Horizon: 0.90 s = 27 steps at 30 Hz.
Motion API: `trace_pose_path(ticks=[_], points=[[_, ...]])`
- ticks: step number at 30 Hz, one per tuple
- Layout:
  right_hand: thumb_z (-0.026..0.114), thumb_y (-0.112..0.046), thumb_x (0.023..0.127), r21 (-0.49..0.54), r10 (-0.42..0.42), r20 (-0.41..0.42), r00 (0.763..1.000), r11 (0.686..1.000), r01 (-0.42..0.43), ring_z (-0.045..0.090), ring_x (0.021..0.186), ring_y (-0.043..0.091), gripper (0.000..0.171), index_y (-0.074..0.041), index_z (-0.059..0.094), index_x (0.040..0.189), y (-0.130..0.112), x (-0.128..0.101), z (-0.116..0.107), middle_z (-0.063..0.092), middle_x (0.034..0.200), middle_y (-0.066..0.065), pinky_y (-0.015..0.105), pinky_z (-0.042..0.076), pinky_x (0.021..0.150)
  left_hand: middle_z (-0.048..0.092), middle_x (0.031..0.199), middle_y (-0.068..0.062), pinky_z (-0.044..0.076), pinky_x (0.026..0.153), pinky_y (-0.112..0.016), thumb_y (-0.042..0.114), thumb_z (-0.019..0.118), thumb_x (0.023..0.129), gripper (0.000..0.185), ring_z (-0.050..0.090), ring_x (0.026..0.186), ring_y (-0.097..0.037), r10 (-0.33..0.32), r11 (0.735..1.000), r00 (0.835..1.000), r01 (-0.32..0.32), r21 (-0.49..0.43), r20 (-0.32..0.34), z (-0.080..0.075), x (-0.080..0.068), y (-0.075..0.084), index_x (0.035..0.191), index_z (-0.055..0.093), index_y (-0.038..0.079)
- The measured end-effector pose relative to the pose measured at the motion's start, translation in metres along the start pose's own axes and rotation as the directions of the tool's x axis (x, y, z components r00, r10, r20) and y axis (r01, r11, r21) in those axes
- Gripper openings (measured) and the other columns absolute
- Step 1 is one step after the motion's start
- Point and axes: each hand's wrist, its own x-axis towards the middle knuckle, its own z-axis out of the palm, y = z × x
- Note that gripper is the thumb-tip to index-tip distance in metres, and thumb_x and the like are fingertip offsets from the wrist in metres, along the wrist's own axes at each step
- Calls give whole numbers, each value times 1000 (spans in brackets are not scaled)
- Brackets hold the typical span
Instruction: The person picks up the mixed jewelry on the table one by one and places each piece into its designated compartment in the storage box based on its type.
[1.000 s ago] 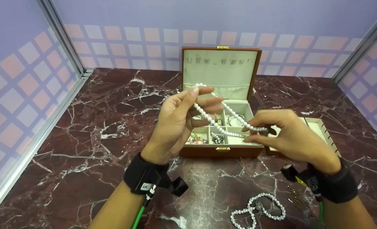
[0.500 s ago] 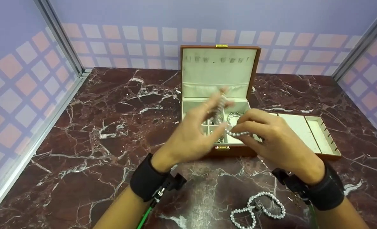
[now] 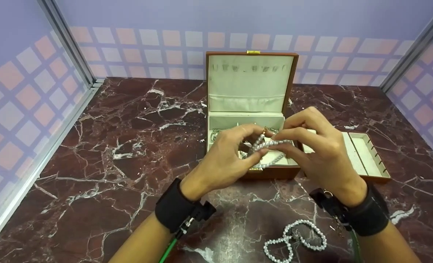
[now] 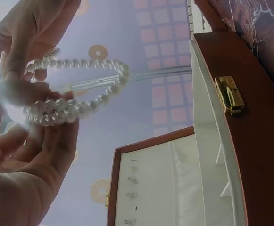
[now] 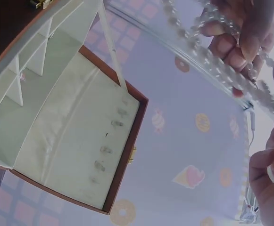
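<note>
Both hands hold a white pearl necklace [image 3: 269,144] above the front of the open jewelry box [image 3: 271,173]. My left hand [image 3: 222,155] pinches the gathered strands between thumb and fingers. From the right side, my right hand [image 3: 317,148] pinches the same strands with its fingertips. A loop of pearls hangs below the fingers in the head view. The left wrist view shows doubled pearl strands [image 4: 52,110] between the hands and one loose loop. A small gold-coloured end piece sticks up by the left fingertips. The hands cover much of the box's compartments.
Another pearl strand [image 3: 304,221] lies looped on the marble table [image 3: 110,204] near the front. Right of the box sits a cream-lined tray [image 3: 379,175]. The box lid [image 3: 249,82] stands upright behind. Some jewelry [image 3: 215,134] shows in a left compartment.
The necklace was stretched out as a long loop between the hands. My left hand has come right and down to the right hand, and the strands are now gathered between them.
</note>
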Motion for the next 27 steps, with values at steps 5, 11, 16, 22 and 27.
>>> trace_pose_path(ticks=[5, 11, 16, 22, 27], points=[[81, -6, 67, 19, 110, 55, 992, 994, -111, 51, 70, 9, 20, -3, 70, 83, 5, -3, 0, 61, 84, 7, 15, 39, 58, 65, 108, 0, 51, 91, -24, 4, 63, 87, 32, 57, 95, -7, -10, 999, 1000, 11, -45, 23, -2, -1, 0, 118, 62, 10], [75, 5, 75, 170, 387, 219, 896, 889, -426, 58, 71, 7, 28, 2, 54, 95, 13, -9, 0, 66, 96, 2, 17, 45, 50, 59, 127, -2, 56, 89, -30, -6, 53, 85, 49, 59, 104, -12, -65, 962, 993, 88, -257, 94, -3, -1, 1, 130, 53, 13], [71, 8, 78, 325, 568, 272, 777, 706, -630, 66, 77, 16, 38, 0, 47, 106, 15, -12, 9, 68, 92, 10, 24, 56, 60, 60, 125, 0, 58, 82, -30, -7, 54, 86, 45, 62, 101, -11, -75, 953, 993, 98, -287, 91, -4, 0, 1, 126, 55, 13], [67, 8, 81, 370, 664, 319, 676, 570, -734, 64, 77, 21, 37, -1, 51, 113, 15, -10, 8, 66, 91, 13, 27, 57, 65, 66, 104, -4, 55, 83, -29, -2, 60, 83, 32, 60, 90, -11, -92, 973, 995, 82, -214, -38, -5, 2, -1, 112, 60, 8], [69, 2, 83, 298, 666, 312, 677, 609, -736, 64, 74, 20, 25, -2, 64, 107, 18, -6, -3, 69, 93, 12, 25, 56, 65, 63, 98, -7, 57, 78, -27, -4, 59, 81, 29, 59, 87, -14, -179, 963, 977, 150, -226, -116, -5, 3, -6, 108, 58, 7]])
